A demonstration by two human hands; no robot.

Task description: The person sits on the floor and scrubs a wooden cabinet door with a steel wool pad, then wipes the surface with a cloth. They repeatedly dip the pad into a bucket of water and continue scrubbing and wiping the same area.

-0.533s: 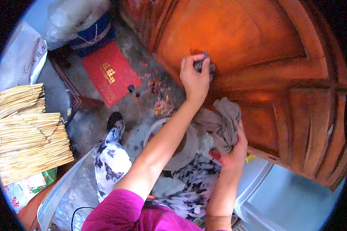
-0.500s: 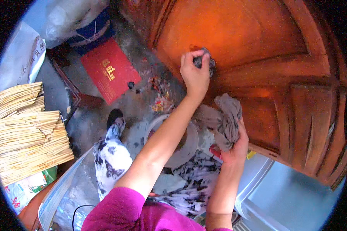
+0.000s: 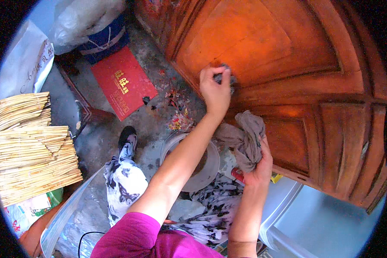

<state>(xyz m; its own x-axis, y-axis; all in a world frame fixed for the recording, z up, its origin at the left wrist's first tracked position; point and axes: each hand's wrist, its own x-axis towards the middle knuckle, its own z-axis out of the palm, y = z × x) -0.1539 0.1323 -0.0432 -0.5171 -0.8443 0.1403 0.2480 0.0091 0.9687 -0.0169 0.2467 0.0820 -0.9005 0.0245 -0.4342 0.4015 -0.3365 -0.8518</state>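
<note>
My left hand (image 3: 216, 92) is closed, its thumb and fingers pinching a dark grey steel-wool-like scouring pad (image 3: 225, 75) against the lower edge of the orange-brown wooden panel (image 3: 241, 38). Part of the pad is hidden behind the fingers. To the right and nearer, my right hand (image 3: 261, 167) grips a crumpled grey-brown cloth (image 3: 247, 137), which hangs in folds beside the panel's lower section. Below my left forearm stands a whitish bucket (image 3: 215, 161), partly covered by the arm. A small red object (image 3: 237, 174) shows beside my right palm; whether I hold it is unclear.
A red printed box or card (image 3: 124, 81) lies on the grey floor near a dark blue bucket (image 3: 109, 43). Colourful scraps (image 3: 180, 120) litter the floor by the panel. Bundled pale straw-like stalks (image 3: 34, 159) sit at left. A pale bluish plastic bin (image 3: 284, 206) stands at right.
My left hand has shifted slightly down and left with the scouring pad along the panel. My right hand and the cloth have moved only a little. The whole view has shifted slightly.
</note>
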